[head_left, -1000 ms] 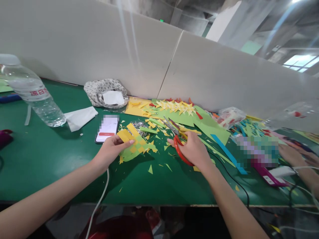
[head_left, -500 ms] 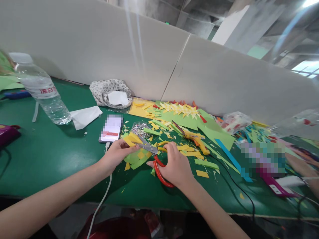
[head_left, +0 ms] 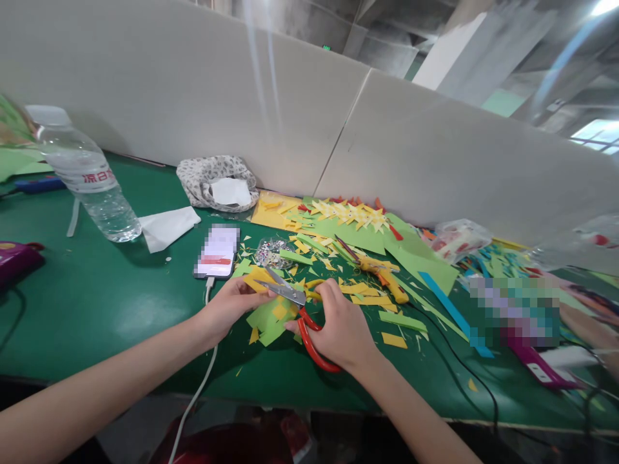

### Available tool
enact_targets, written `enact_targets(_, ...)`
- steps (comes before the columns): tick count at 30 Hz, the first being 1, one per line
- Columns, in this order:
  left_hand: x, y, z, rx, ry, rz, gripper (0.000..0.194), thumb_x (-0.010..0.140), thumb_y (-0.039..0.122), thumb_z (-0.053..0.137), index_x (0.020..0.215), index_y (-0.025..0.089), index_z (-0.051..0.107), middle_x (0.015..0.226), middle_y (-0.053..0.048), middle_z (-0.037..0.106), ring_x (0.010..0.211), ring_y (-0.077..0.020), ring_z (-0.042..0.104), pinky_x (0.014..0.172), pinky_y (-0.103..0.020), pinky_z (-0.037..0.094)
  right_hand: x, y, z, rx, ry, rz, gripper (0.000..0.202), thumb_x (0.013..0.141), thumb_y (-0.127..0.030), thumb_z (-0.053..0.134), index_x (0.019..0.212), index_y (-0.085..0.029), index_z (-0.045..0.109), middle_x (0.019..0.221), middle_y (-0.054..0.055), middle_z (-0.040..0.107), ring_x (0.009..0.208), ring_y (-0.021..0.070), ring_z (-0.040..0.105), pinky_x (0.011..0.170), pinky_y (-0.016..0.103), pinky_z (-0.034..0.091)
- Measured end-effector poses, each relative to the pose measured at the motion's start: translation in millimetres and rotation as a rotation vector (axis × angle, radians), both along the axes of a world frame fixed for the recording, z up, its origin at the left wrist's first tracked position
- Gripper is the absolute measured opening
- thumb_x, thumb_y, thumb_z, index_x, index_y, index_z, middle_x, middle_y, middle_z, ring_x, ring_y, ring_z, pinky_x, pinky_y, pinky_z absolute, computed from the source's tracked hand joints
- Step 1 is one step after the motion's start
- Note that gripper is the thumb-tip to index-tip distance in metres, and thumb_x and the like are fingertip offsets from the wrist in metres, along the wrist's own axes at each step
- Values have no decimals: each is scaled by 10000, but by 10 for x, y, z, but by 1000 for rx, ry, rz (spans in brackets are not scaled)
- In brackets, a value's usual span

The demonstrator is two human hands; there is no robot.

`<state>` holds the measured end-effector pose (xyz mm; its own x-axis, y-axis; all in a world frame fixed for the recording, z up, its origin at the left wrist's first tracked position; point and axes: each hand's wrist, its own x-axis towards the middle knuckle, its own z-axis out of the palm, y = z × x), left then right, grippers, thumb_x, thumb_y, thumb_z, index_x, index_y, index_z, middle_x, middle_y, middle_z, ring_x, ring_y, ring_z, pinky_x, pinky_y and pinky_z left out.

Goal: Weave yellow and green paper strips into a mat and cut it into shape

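Left hand: thumb and fingers pinched on a yellow-and-green paper piece, gripping it by its yellow strips.

Right hand: fingers curled round the handles of a pair of scissors, one handle loop red, the other yellow. Blades parted, pointing left at the yellow strips, just beside the left fingertips; whether they touch the paper cannot be told.

Paper piece: between the two hands, above the near part of a green table, its green part below the blades.

Beyond the hands: a packet of small beads, among yellow and green scraps; a yellow glue gun with a black cord; a spiky woven paper shape on green sheets.

Left of these: a phone with a white cable plugged in; a white tissue; a water bottle, upright; a patterned pouch near the partition.

Right: a blue paper strip; a purple power strip.
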<state>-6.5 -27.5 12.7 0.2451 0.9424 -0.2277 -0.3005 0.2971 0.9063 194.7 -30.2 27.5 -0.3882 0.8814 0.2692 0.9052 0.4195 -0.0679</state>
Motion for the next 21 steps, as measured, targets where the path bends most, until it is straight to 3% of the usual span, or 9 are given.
enact_targets(21, 6, 16, -36, -36, -35, -54, 228, 685, 291, 731, 882, 183, 692, 862, -32, 733, 786, -145, 653, 738, -242, 486, 16, 29, -65, -31, 101, 27, 433, 687, -608, 554, 670, -205, 397, 695, 1, 458, 529, 118, 422, 483, 244, 283)
